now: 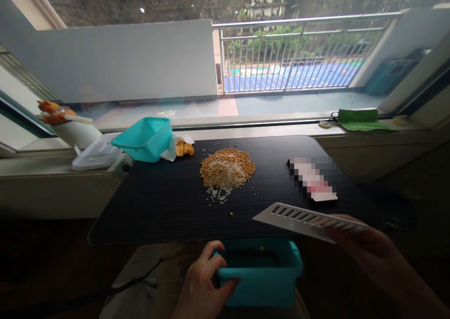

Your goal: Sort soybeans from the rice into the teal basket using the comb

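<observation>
My left hand (207, 281) grips the left rim of a teal plastic bin (262, 286), held just below the table's front edge. A little of the bin's inside shows, dark, with a small pale bit near the far wall. In my right hand (362, 239) is a white slotted plastic board (298, 218), tilted above the table's front right part. A pile of yellow soybeans and white rice grains (227, 169) lies on the black table (158, 206). One loose bean (231, 213) rests nearer the front edge.
A second teal bin (146, 141) stands tilted at the back left, beside crumpled white and orange wrapping (183, 148). A blurred-out flat object (314, 181) lies at the right. Green cloth (360, 120) sits on the windowsill; a clear lid (96, 152) is at the left.
</observation>
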### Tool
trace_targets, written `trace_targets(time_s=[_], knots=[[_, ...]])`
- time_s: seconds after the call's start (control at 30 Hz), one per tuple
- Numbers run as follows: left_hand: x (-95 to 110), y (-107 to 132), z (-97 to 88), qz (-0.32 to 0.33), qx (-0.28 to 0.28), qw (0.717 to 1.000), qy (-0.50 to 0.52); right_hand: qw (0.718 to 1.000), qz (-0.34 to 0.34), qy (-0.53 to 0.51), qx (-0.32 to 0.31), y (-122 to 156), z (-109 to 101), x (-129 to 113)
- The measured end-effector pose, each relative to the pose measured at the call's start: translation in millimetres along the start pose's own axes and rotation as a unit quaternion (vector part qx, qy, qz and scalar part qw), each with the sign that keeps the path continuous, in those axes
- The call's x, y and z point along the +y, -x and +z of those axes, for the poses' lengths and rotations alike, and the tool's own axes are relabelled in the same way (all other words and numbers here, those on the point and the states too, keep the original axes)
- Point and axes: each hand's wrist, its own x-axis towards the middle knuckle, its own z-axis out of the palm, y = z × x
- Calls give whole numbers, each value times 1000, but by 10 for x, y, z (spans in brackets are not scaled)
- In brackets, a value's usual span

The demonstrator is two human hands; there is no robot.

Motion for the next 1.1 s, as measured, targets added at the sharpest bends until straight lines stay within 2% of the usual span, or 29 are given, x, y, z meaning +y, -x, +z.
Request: trace_targets(time_s=[0.07,0.2,0.3,0.37,0.43,0.47,0.53,0.63,0.7,0.77,0.93,1.1], knots=[[-44,18,-16,10,8,1000,-4,1000,-19,10,-18,-74,114,-29],[-205,102,-104,4,22,999,-24,990,-55,34,-124,-261,477,-52],[-370,189,-200,-17,44,998,-50,980,-62,56,-180,-292,724,-110],[-472,241,-247,-5,61,996,-58,969,-53,58,-232,-264,792,-164],[-546,274,-269,16,74,995,-64,958,-46,55,-279,-236,769,-198],[-568,281,-272,23,78,994,-67,956,-45,54,-283,-233,730,-200],[-583,281,-267,24,77,994,-74,968,-51,59,-239,-265,619,-168],[-553,253,-266,10,59,995,-78,989,-62,87,-98,-409,447,-71],[-526,230,-275,-1,47,996,-75,991,-74,115,-14,-539,370,-23],[-510,213,-288,-8,38,997,-72,986,-84,139,34,-665,335,-5],[-525,210,-296,1,37,996,-76,980,-102,165,40,-874,371,-5],[-539,227,-289,7,37,996,-78,982,-115,151,14,-952,395,46]])
